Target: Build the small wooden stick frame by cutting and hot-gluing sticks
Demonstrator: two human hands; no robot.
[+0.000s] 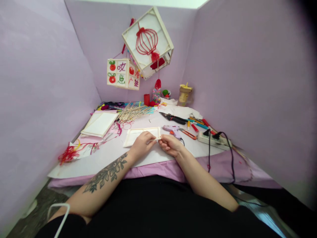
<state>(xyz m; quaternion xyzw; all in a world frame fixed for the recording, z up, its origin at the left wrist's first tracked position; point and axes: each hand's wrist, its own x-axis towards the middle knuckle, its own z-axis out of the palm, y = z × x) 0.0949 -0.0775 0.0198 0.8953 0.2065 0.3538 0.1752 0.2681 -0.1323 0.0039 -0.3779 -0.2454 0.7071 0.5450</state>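
Note:
A small white panel with pale stick edging lies on the paper-covered table in front of me. My left hand rests over its near right part, fingers and thumb closed at the edge. Right beside it, my right hand is curled, with thumb and forefinger pinched at the panel's near right corner. Whatever small piece may be between those fingertips is too small to make out. A lilac glue gun lies just behind my right hand. Next to it is a red-handled cutter.
Pliers, markers and a power strip with black cords lie to the right. Stacked white panels, thin sticks and red yarn are to the left. Box lanterns hang above; a drink cup stands behind.

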